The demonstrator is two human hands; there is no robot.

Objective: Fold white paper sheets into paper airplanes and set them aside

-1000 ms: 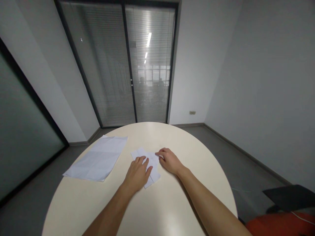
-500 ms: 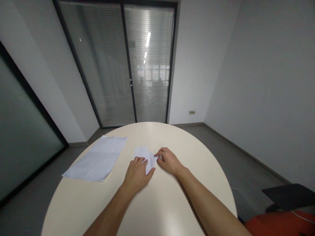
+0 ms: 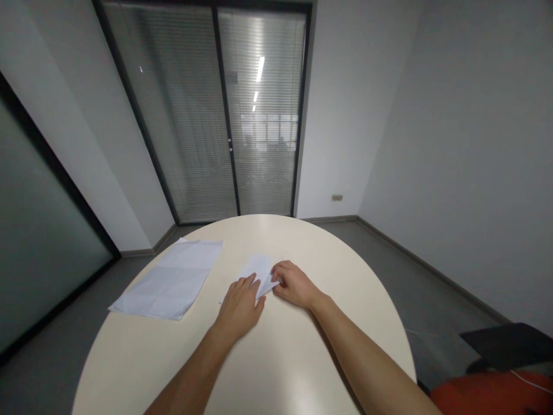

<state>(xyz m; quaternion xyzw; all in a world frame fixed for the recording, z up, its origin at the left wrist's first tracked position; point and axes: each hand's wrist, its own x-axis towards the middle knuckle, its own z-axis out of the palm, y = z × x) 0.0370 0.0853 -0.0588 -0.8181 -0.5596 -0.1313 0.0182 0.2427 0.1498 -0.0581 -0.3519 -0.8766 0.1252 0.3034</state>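
A small folded white paper lies near the middle of the round cream table. My left hand rests flat on its near left part, fingers stretched out and pressing down. My right hand sits at the paper's right edge with its fingers curled and pinching that edge. Much of the paper is hidden under the two hands.
A larger creased white sheet lies flat on the table's left side. Beyond the table are glass doors with blinds. At the lower right are an orange seat and a dark object.
The small paper has been turned and folded narrower; its near corner no longer sticks out below my left hand. Both hands have stayed almost where they were.
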